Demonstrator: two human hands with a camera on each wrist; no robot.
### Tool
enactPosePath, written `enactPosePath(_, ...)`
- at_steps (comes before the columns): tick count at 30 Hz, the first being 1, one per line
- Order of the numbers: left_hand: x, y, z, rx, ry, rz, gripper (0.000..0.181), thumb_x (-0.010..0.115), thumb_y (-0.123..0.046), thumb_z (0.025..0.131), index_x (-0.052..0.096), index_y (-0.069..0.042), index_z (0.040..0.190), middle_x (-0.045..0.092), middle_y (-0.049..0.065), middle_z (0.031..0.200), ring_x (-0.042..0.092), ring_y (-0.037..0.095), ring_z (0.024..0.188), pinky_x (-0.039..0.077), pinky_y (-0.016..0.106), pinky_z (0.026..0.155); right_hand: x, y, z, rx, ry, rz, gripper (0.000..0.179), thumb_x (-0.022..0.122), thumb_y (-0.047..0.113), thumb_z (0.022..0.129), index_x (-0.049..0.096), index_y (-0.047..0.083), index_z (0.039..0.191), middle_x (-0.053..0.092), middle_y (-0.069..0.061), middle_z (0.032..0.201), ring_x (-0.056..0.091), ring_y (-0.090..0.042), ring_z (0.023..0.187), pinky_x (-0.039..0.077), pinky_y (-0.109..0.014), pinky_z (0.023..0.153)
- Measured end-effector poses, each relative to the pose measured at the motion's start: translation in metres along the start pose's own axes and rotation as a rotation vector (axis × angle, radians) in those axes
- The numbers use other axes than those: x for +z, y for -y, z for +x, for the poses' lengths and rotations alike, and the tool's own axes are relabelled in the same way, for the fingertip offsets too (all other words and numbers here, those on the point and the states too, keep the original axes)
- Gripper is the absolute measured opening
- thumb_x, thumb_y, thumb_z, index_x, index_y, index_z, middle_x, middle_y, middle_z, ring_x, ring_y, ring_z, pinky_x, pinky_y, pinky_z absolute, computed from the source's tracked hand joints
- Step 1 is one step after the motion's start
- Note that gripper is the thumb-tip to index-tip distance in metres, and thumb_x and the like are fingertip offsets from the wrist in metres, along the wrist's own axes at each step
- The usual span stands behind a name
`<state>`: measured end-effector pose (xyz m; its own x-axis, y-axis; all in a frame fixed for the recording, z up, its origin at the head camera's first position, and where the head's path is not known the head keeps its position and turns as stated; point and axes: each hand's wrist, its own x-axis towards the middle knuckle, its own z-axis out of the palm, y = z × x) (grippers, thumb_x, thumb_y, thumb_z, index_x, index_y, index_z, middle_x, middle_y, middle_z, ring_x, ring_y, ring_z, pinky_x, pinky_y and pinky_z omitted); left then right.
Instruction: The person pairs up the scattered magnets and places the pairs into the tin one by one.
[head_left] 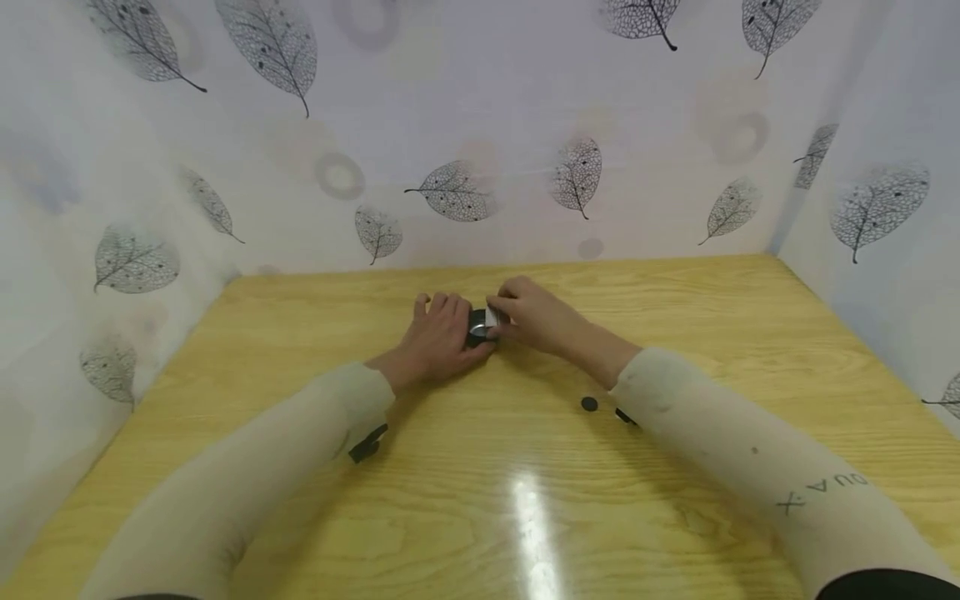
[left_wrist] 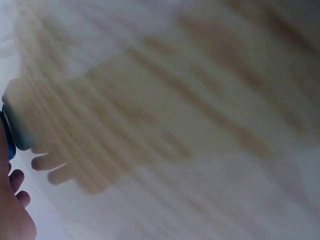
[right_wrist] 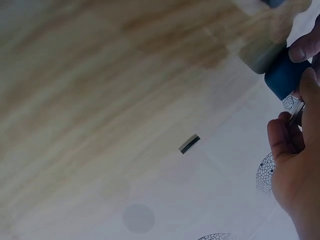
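Note:
Near the far part of the table, my left hand (head_left: 442, 337) holds a small black, block-like thing (head_left: 477, 318) with a silvery curved patch. The left thumb lies along its near side; in the right wrist view the block (right_wrist: 284, 75) looks dark blue with rounded corners. From the right, my right hand (head_left: 542, 318) pinches a small whitish piece (head_left: 492, 317) at the block's right side. That piece shows as a thin, shiny sliver (right_wrist: 296, 113) between thumb and fingers in the right wrist view. At the left wrist view's edge, part of the block (left_wrist: 17, 127) meets its reflection.
A flat black disc (head_left: 589, 404) lies on the glossy wooden table (head_left: 450, 500), beside the right forearm. Dark wrist cameras sit under the left cuff (head_left: 367, 444) and the right cuff (head_left: 625, 416). Leaf-patterned cloth (head_left: 487, 108) closes off the back and both sides.

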<state>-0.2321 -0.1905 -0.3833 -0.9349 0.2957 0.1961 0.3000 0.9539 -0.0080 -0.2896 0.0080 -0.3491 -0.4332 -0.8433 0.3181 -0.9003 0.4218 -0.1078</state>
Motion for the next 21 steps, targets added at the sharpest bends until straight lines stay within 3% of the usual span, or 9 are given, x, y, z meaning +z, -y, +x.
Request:
enactPosePath(8,-0.0006,-0.0003,0.001,0.012,-0.035,-0.006,0.063,0.042,-0.068,0.095,0.05,-0.007,0.107,0.053,0.01,0.108,0.046,0.03,0.106,0.026,0.052,0.1,0.0018,-0.0045,0.0016,0.0,0.095,0.025,0.035,0.079,0.024,0.085,0.072,0.005,0.114,0.067,-0.015,0.104,0.061,-0.027,0.096,0.052,-0.038,0.087)
enactPosePath(15,-0.001,-0.0006,-0.0001,0.008,0.009,-0.014,0.063,0.039,-0.068,0.096,0.051,-0.008,0.11,0.053,0.01,0.111,0.046,0.029,0.109,0.027,0.052,0.1,0.0052,-0.0065,0.0024,-0.02,0.085,0.076,0.029,0.08,0.021,0.084,0.075,0.006,0.108,0.069,-0.012,0.101,0.063,-0.025,0.095,0.053,-0.037,0.087)
enactPosePath(21,-0.0013,-0.0031,-0.0004,0.011,0.0,-0.026,0.06,0.043,-0.063,0.097,0.052,-0.005,0.111,0.055,0.011,0.109,0.046,0.03,0.106,0.028,0.052,0.098,0.0094,-0.0042,0.0025,-0.135,0.018,0.066,0.026,0.079,0.02,0.085,0.077,0.001,0.103,0.066,-0.021,0.102,0.063,-0.031,0.095,0.053,-0.041,0.087)
